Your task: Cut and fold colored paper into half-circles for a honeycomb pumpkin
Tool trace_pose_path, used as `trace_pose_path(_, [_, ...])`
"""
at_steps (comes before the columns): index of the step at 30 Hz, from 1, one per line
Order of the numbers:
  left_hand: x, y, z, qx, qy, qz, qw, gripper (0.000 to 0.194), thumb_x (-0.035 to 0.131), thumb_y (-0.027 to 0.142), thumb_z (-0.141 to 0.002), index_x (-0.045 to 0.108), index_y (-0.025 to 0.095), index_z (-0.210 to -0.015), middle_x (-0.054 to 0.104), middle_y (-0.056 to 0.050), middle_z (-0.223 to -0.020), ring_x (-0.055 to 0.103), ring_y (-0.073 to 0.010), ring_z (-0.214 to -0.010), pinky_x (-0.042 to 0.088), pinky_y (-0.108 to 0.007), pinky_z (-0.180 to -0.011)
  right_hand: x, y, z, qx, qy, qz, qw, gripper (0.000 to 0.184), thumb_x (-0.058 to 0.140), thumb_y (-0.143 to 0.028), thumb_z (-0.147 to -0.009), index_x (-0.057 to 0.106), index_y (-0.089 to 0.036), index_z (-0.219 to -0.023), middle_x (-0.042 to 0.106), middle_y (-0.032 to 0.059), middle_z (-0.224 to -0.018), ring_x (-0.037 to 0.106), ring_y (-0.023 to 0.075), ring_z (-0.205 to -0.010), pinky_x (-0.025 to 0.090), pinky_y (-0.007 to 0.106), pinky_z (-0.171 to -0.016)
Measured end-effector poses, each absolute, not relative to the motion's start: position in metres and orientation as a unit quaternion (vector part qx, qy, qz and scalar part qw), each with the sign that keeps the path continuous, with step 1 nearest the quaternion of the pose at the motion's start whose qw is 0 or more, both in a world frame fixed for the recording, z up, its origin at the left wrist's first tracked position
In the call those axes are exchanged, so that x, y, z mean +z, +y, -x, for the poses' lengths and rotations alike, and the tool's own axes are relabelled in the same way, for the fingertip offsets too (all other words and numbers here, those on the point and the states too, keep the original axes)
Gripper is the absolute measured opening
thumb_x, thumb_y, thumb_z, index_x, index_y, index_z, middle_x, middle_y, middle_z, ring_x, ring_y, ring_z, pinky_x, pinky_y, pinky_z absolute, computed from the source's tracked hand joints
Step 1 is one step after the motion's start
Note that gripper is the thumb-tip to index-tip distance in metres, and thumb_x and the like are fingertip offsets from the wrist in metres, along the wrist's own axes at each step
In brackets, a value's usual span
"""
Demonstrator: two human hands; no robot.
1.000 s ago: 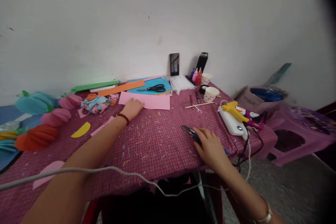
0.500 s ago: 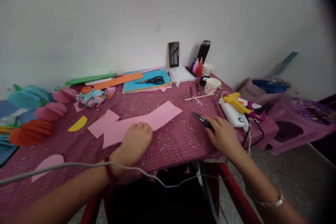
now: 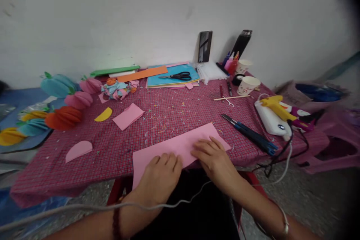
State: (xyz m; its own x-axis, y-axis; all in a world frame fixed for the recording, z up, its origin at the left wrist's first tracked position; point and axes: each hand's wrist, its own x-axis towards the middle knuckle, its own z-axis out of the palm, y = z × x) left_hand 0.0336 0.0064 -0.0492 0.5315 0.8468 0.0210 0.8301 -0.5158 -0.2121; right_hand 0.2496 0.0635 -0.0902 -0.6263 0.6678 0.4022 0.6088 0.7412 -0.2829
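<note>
A long sheet of pink paper (image 3: 171,147) lies at the table's near edge, its lower left part reaching over the edge. My left hand (image 3: 162,176) is closed on the sheet's near side with bent fingers; its thumb is hidden. Beside it, my right hand (image 3: 216,163) has its fingers bent over the right half of the same sheet. Right of the sheet rests a dark blue utility knife (image 3: 253,135), blade out, touched by neither hand. A smaller pink paper piece (image 3: 128,116) lies farther left, near a yellow half-round piece (image 3: 104,114).
Scissors (image 3: 180,76) lie on coloured sheets (image 3: 157,79) at the back. Paper pumpkins (image 3: 64,117) stand left. A yellow glue gun (image 3: 275,107) rests on a white power bank (image 3: 270,122) at right, near paper cups (image 3: 248,85). A white cable (image 3: 135,204) crosses in front of me.
My right hand has let go of the utility knife and moved left onto the pink sheet. The sheet has come nearer, apart from the smaller pink piece. The view has shifted.
</note>
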Motion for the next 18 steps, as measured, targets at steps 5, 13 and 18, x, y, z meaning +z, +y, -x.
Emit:
trace_pose_path(5, [-0.055, -0.012, 0.029, -0.067, -0.478, 0.865, 0.141, 0.025, 0.047, 0.005, -0.087, 0.067, 0.017, -0.096, 0.073, -0.009, -0.106, 0.067, -0.0245, -0.099, 0.053, -0.043, -0.09, -0.093, 0.088, -0.256, 0.047, -0.883, 0.372, 0.281, 0.031, 0.049, -0.009, -0.09, 0.071, -0.026, -0.105, 0.071, 0.0041, -0.112, 0.058, 0.0228, -0.114, 0.03, 0.053, -0.109])
trace_pose_path(13, [-0.029, -0.02, 0.011, -0.187, -0.289, 0.933, 0.102, 0.036, 0.037, 0.003, -0.09, 0.064, 0.02, -0.106, 0.074, -0.001, -0.101, 0.065, -0.0169, -0.101, 0.044, -0.035, -0.102, -0.076, 0.087, -0.242, 0.117, -0.897, 0.36, 0.228, 0.051, 0.056, -0.006, -0.08, 0.06, -0.026, -0.126, 0.06, 0.0073, -0.134, 0.047, 0.0246, -0.129, 0.018, 0.057, -0.114])
trace_pose_path(18, [-0.026, 0.002, -0.03, -0.065, -0.31, 0.947, 0.056, 0.024, 0.051, 0.007, -0.085, 0.063, 0.017, -0.104, 0.072, -0.004, -0.092, 0.066, -0.0205, -0.081, 0.052, -0.033, -0.074, -0.079, 0.056, -0.249, 0.184, -0.89, 0.335, 0.248, 0.043, 0.057, -0.01, -0.084, 0.06, -0.023, -0.125, 0.061, 0.0089, -0.131, 0.05, 0.0206, -0.126, 0.03, 0.048, -0.113])
